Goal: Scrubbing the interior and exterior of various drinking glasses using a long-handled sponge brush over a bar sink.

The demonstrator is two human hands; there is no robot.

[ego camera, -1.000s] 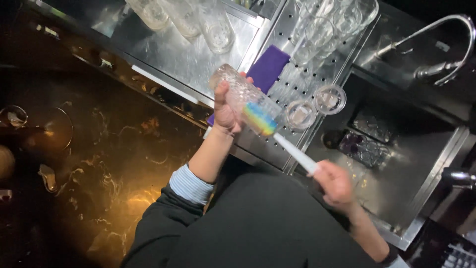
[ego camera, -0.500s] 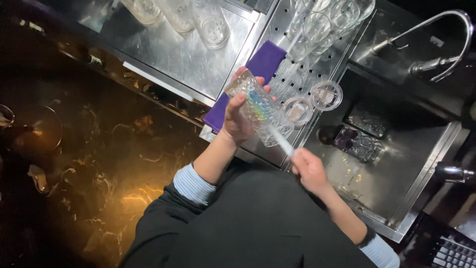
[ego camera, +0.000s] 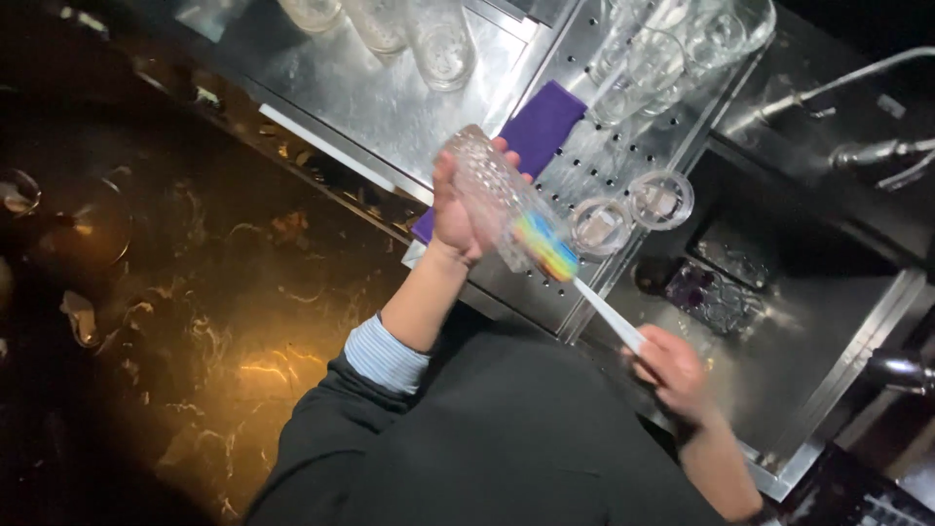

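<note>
Presently: my left hand (ego camera: 458,209) wrapped shut round cut glass (ego camera: 492,195), held tilted over perforated drainboard (ego camera: 623,166). My right hand (ego camera: 672,370) gripped brush (ego camera: 575,278) handle, rainbow head at mouth. Best w/ firm hold, straight strokes.

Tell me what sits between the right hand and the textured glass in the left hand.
In the head view, a brush spans it: its white handle runs from the right hand up to rainbow bristles at the mouth of the textured glass, which the left hand holds.
</note>
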